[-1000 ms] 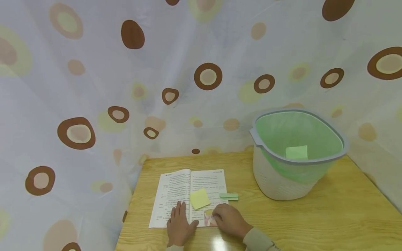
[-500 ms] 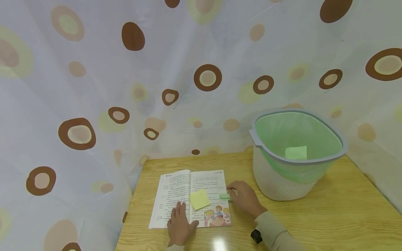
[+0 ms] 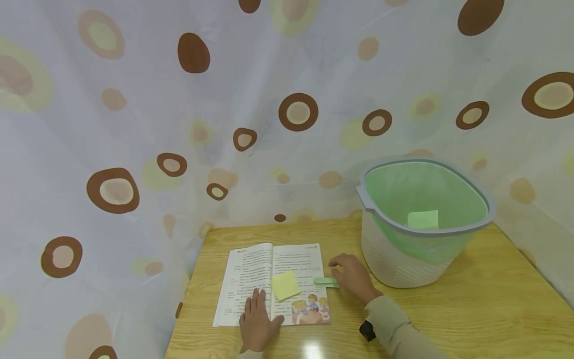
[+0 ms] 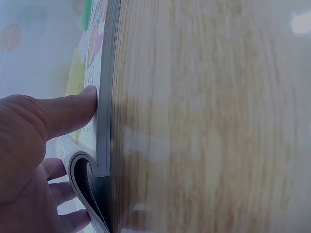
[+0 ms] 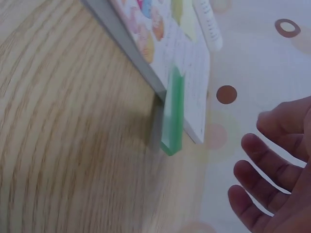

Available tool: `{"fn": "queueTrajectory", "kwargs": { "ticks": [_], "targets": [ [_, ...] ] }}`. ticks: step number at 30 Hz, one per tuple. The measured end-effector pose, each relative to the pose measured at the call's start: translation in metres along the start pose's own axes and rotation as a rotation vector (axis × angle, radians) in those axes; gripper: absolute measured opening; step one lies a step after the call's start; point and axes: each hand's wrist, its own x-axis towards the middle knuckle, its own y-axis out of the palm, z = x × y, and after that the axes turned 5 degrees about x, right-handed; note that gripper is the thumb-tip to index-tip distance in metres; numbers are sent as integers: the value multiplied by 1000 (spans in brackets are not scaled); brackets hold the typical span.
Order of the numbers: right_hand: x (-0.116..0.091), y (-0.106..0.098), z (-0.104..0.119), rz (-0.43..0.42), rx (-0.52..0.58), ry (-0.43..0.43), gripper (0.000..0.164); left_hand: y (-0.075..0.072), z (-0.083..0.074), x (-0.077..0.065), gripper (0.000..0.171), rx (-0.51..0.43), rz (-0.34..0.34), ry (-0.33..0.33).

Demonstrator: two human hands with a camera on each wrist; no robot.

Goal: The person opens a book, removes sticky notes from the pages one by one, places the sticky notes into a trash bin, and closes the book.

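Note:
An open book (image 3: pixel 296 254) with printed pages lies on the table. My left hand (image 3: pixel 256 324) rests on its lower left page with the fingers spread, and in the left wrist view the thumb (image 4: pixel 73 112) presses across to the other page. A yellow sticky note (image 3: pixel 286 285) lies on the right page. From that page's outer edge a folded green paper strip (image 3: pixel 325 282) sticks out over the table. Just to the right of the strip is my right hand (image 3: pixel 354 279), its fingers loosely bent. The right wrist view shows a gap between those fingers and the strip (image 5: pixel 173 116).
A whitish basket (image 3: pixel 394 267) with a grey rim and a green lining stands at the back right. Inside it shows a pale green paper square (image 3: pixel 423 219). A dotted curtain (image 3: pixel 332 139) hangs behind the wooden table (image 3: pixel 484 309).
My right hand has moved from the lower right page up to the green strip, then slightly away from it. The strip looks narrower than before. My left hand has stayed put.

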Motion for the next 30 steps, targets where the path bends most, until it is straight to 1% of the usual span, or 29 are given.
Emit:
{"fn": "queueTrajectory", "kwargs": {
  "ticks": [2, 5, 9, 14, 17, 21, 24, 30],
  "targets": [
    [1, 5, 0, 37, -30, 10, 14, 0, 0, 0, 87, -1, 2, -1],
    [2, 14, -1, 70, -99, -9, 13, 1, 2, 0, 86, -3, -5, 3],
    [6, 26, -6, 76, -169, -55, 15, 2, 4, 0, 86, -3, -17, 13],
    [9, 36, -9, 85, -229, -89, 18, 2, 3, -1, 87, -1, -11, 13],
    [10, 39, -9, 98, -253, -95, 16, 2, 2, -1, 88, -2, -9, 8],
    [9, 43, -12, 144, -284, -71, 13, 3, 2, -1, 89, -9, -6, 4],
    [8, 46, -15, 173, -310, -69, 13, 5, 3, 0, 88, -9, -7, 6],
    [8, 49, -16, 169, -333, -107, 16, 6, 6, 1, 88, -8, -15, 5]
  ]
}}
